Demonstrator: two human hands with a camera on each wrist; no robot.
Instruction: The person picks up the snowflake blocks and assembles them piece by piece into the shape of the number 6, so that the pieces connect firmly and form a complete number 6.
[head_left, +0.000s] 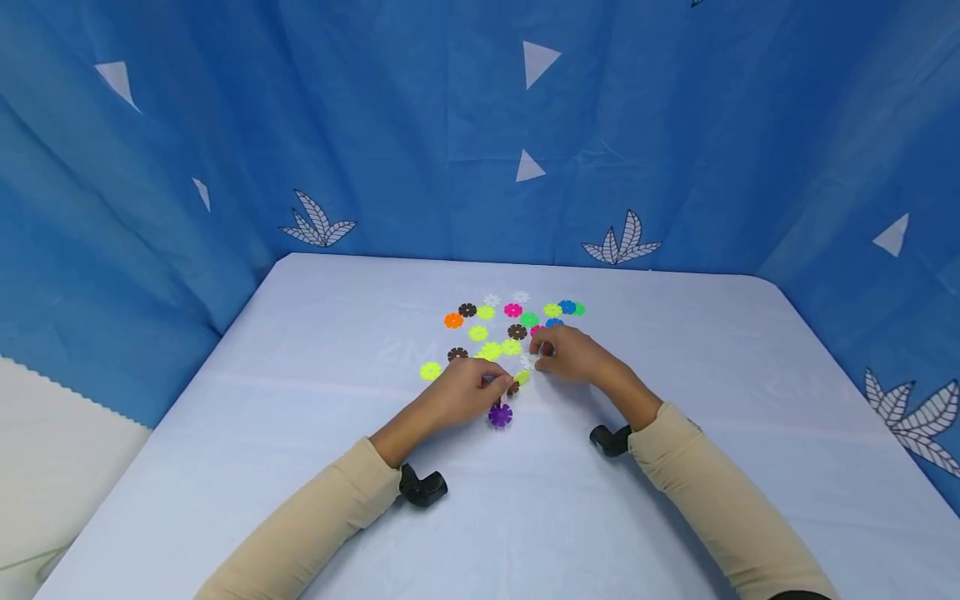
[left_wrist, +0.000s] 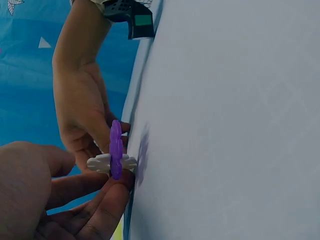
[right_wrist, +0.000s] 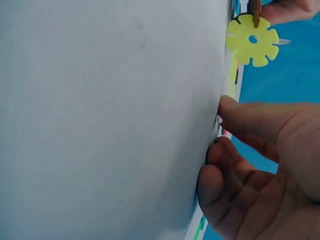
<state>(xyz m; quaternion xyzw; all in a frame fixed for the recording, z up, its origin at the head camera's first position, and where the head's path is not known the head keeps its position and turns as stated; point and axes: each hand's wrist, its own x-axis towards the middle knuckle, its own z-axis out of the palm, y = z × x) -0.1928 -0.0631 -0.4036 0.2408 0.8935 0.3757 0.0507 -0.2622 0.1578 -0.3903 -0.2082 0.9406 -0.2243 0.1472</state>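
My left hand (head_left: 467,390) pinches a small chain of notched snowflake discs over the table. A purple disc (left_wrist: 116,150) stands slotted across a white disc (left_wrist: 97,163) at its near end. At the other end are a yellow disc (right_wrist: 252,42) and a brown disc (right_wrist: 256,14), edge-on. To the right, my right hand (head_left: 573,354) touches the tabletop with fingers bent and thumb apart from them. Beside its thumb lies a loose white disc (head_left: 527,361); the fingers partly hide what is under them.
Loose discs spread beyond the hands: an orange disc (head_left: 453,320), a black disc (head_left: 467,310), a pink disc (head_left: 513,310), a blue disc (head_left: 567,307) and several yellow ones. The white table (head_left: 225,433) ends at a blue curtain (head_left: 420,125).
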